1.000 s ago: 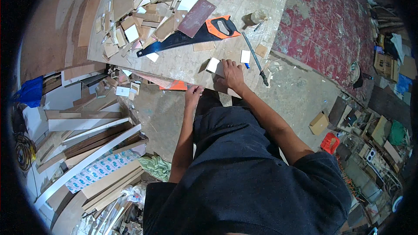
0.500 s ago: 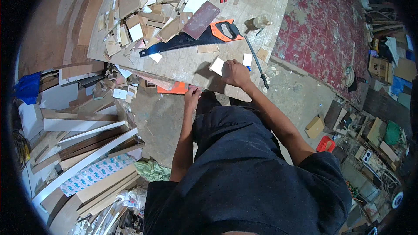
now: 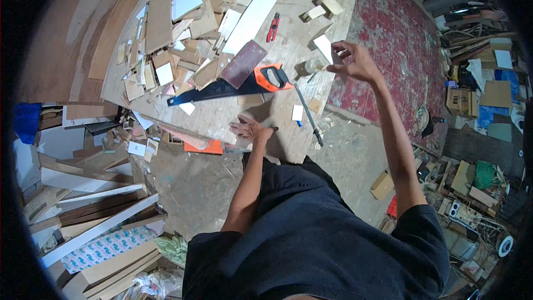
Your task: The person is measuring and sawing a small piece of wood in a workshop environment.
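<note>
My left hand [image 3: 249, 131] has its fingers spread low over the near edge of the wooden worktable [image 3: 293, 142]. My right hand [image 3: 353, 62] is raised toward the table's right side, thumb and fingertips at a white-faced wood block [image 3: 323, 46], apparently gripping its end. Just beside that block stands a cloudy container [image 3: 312, 66]. Between my hands lie a handsaw [image 3: 268, 78] with an orange and black handle, a small white piece [image 3: 297, 113] and a long dark rod-like tool [image 3: 308, 115]. An orange item [image 3: 202, 148] shows below the table's front edge.
Wood offcuts [image 3: 164, 44] heap over the table's left, with a maroon board [image 3: 243, 64], red cutter [image 3: 273, 26] and small wood blocks [image 3: 330, 5]. A worn red floor section [image 3: 388, 33] borders the table's right. Stacked boards [image 3: 89, 211] crowd the lower left; clutter [image 3: 466, 189] lines the right.
My right hand and the white-faced block have moved up and right, near the cloudy container. My left hand has risen from below the edge onto the table and spread its fingers. The view has shifted.
</note>
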A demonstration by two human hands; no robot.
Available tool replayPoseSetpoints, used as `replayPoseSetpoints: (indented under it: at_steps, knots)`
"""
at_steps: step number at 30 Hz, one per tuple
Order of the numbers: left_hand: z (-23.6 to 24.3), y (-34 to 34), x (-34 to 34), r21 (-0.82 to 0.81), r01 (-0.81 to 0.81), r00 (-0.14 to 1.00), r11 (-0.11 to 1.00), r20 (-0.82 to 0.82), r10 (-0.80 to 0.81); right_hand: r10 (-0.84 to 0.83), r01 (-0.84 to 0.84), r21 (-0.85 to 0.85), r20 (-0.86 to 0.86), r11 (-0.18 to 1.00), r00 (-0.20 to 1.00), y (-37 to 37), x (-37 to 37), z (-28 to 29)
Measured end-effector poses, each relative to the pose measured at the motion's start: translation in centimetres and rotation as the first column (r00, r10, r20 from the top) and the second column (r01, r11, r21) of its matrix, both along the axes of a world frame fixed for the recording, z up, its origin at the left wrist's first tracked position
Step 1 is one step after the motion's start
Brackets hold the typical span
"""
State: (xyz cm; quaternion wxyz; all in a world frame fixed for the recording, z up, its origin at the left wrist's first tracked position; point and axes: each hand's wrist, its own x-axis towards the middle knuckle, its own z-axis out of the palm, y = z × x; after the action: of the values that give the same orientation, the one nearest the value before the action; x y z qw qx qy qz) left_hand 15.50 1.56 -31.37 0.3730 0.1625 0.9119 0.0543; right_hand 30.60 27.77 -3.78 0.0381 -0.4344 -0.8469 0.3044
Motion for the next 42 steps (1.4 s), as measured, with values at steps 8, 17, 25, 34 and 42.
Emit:
replayPoseSetpoints:
  at_steps: [8, 17, 25, 34, 42]
  knots:
    - [-3.3, 4.6, -0.7, -0.235, -0.223, 0.965, 0.946, 0.087, 0.248, -0.079, 0.066, 0.208, 0.057, 0.976, 0.995, 12.6, 2.8, -3.9]
    - [-3.2, 4.3, -0.4, -0.180, -0.235, 0.966, 0.955, 0.063, 0.250, -0.209, 0.192, 0.145, 0.109, 0.971, 0.972, 18.5, 2.4, -13.3]
    - [-1.5, 4.5, -0.1, -0.173, -0.271, 0.954, 0.947, 0.085, 0.288, -0.115, 0.100, 0.139, 0.098, 0.985, 0.989, 18.8, 0.7, -18.7]
    - [-2.4, 4.7, -0.1, -0.152, -0.267, 0.957, 0.952, 0.077, 0.281, -0.085, 0.037, 0.174, 0.277, 0.984, 0.957, 19.3, 2.0, -23.7]
    - [-3.6, 3.7, 0.0, -0.149, -0.252, 0.965, 0.956, 0.041, 0.261, -0.081, 0.035, 0.154, 0.305, 0.987, 0.949, 19.4, 1.2, -24.2]
